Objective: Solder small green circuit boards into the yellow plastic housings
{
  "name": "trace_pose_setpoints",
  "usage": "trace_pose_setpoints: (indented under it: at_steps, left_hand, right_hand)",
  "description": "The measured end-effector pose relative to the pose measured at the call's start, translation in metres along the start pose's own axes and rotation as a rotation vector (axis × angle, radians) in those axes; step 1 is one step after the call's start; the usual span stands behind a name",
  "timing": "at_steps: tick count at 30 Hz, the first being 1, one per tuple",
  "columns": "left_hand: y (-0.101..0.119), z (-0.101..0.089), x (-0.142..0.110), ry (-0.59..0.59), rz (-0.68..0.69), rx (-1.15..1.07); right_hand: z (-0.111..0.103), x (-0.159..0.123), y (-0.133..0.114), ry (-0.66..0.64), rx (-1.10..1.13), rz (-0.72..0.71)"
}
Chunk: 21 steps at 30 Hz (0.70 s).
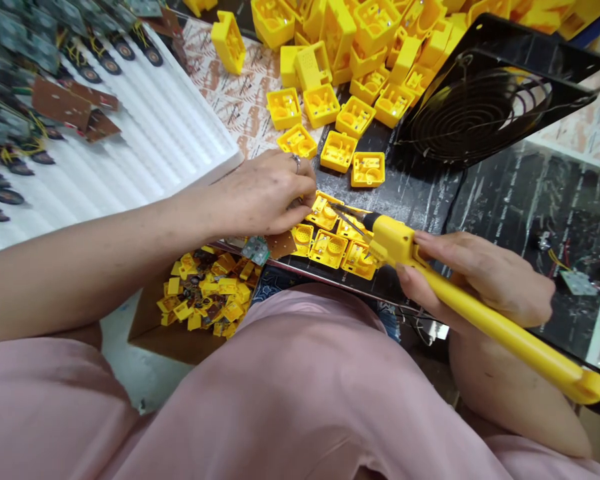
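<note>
My right hand (480,277) is wrapped around a yellow soldering iron (460,293). Its dark, thin tip points left, over small open yellow plastic housings (329,248) with metal parts inside. These sit in two short rows near the table's front edge. My left hand (275,190), a ring on one finger, is closed at the left end of the rows. Its fingertips are partly hidden, and what they pinch cannot be made out. Just below that hand lie a brown circuit board (281,245) and a green circuit board (256,250).
More yellow housings (321,105) are piled at the back. A black fan (480,113) stands at right. White corrugated foam (180,127) at left carries boards with wired speakers (111,63). Below the table edge, a cardboard box (150,327) holds yellow pieces.
</note>
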<state>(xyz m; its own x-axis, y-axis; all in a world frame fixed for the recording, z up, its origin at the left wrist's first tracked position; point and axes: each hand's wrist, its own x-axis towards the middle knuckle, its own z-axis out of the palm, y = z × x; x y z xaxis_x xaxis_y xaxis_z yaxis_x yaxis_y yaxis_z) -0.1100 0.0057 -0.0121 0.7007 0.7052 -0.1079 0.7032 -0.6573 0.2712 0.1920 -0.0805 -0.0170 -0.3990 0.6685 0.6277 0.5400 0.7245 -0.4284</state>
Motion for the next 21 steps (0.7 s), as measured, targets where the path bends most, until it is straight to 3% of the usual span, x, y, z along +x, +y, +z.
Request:
trace_pose_setpoints:
  at_steps: [3, 8, 21]
  left_hand:
    - [0.004, 0.001, 0.000, 0.063, -0.073, -0.009]
    - [0.009, 0.010, 0.007, 0.040, -0.171, 0.077]
    - [0.009, 0.009, 0.015, -0.008, -0.159, 0.038]
  right_hand:
    - [0.005, -0.002, 0.003, 0.063, -0.006, 0.013]
    - [0.017, 0.000, 0.004, 0.111, 0.078, -0.030]
    - [0.026, 0.003, 0.001, 0.043, -0.002, -0.072]
